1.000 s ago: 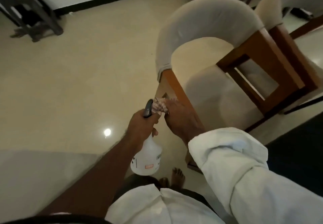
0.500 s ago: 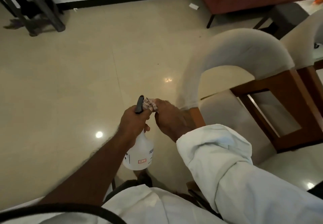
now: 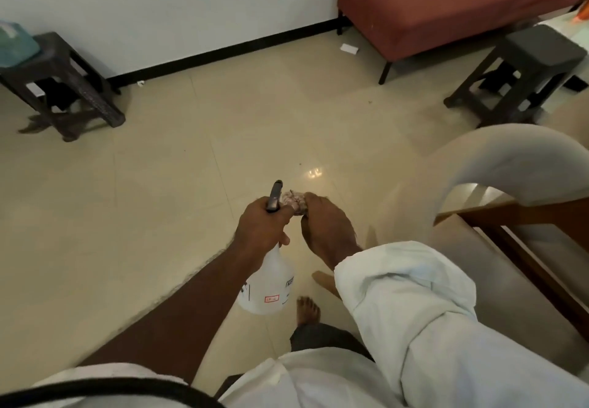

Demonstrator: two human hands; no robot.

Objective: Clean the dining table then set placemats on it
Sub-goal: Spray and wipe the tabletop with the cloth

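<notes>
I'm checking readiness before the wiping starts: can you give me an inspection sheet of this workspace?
Surface: no tabletop clearly in view; glossy tiled floor fills most of the picture.
Job's things: spray bottle, with the cloth bunched at its nozzle; no placemats seen.
Clutter: paper scrap on the floor near the wall.
Grips: left hand grips the spray bottle's neck; right hand holds the cloth.
Cables: black band at the bottom edge; cannot tell what it is.
Surroundings: left stool, right stool, red sofa, beige-backed chair at the right.
</notes>
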